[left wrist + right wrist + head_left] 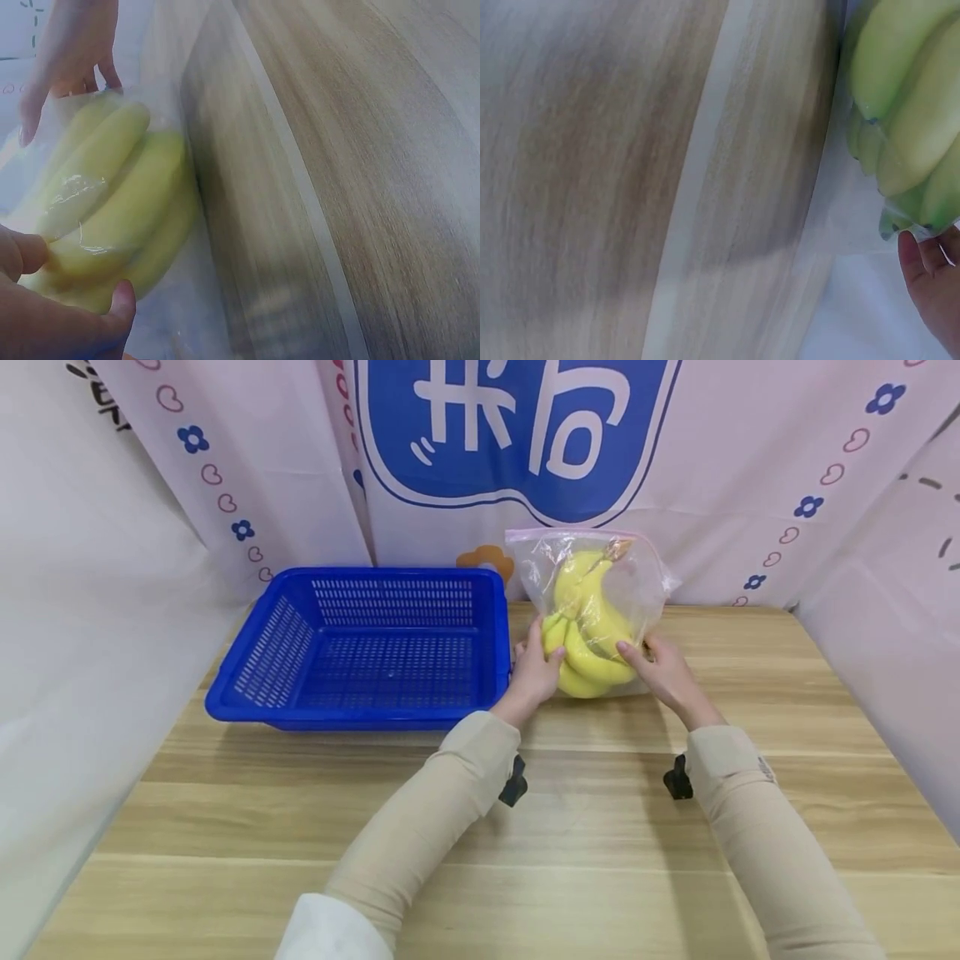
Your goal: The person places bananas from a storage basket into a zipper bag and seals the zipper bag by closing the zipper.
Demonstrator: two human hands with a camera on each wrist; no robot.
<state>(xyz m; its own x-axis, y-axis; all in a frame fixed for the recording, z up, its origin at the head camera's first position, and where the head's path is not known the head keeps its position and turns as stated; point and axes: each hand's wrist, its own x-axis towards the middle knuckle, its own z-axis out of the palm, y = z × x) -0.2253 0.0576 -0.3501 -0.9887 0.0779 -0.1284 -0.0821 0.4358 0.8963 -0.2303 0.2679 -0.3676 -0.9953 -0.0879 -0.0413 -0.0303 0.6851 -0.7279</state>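
A clear plastic bag (643, 578) with a pink top edge stands upright at the back of the table, right of the basket. Inside it are yellow bananas (592, 610), bunched together with their stems partly showing. My left hand (531, 675) grips the bag's left side, thumb in front. On the opposite side my right hand (667, 675) holds the lower edge, its thumb on the front and its other fingers largely hidden behind. The left wrist view shows the bananas (124, 187) between both hands. Greenish tips of the bananas (919, 105) appear in the right wrist view.
A blue slotted plastic basket (360, 720) sits close by my left hand, near the back. Under everything is a wood-grain table (585, 860). A white printed cloth (750, 460) with a blue emblem hangs directly behind the bag.
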